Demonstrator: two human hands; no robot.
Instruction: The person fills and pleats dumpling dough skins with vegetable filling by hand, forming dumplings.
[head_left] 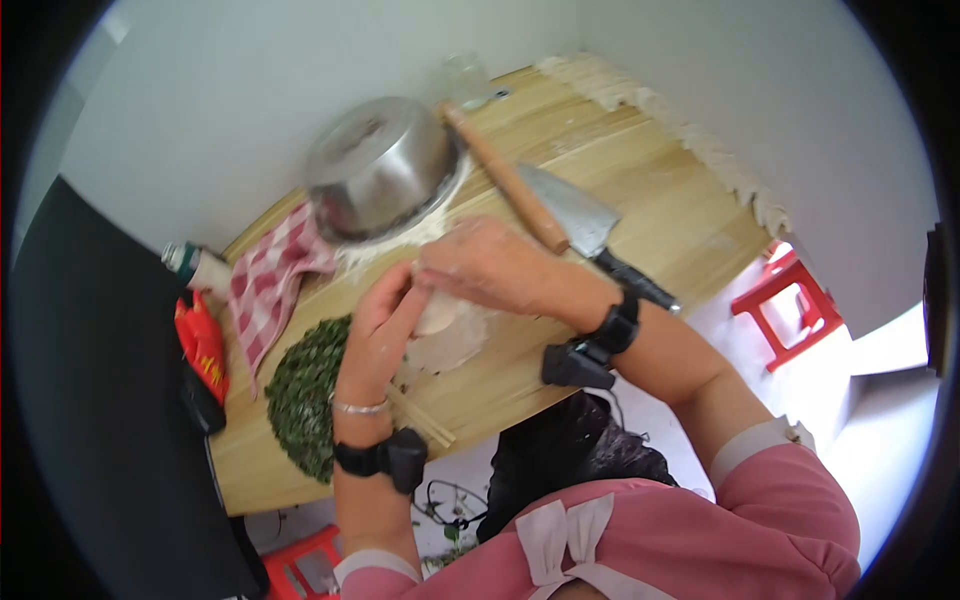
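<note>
A pale, floury piece of dough (pixel 435 313) is pinched between my two hands above the wooden table (pixel 590 150). My left hand (pixel 382 325) grips its near left side, with the thumb and fingers pressed together. From the right, my right hand (pixel 485 265) closes over its upper edge, touching the left fingertips. A floury patch (pixel 455 345) lies just below the hands. Chopped green leaves (pixel 305 395) are heaped left of my left wrist, and chopsticks (pixel 420 415) lie beside that wrist.
An upturned metal bowl (pixel 375 165) stands behind my hands, with a rolling pin (pixel 510 180) and a cleaver (pixel 570 210) to its right. A checked cloth (pixel 275 275), a bottle (pixel 200 268) and a red packet (pixel 202 345) lie left. A glass jar (pixel 465 80) is at the back.
</note>
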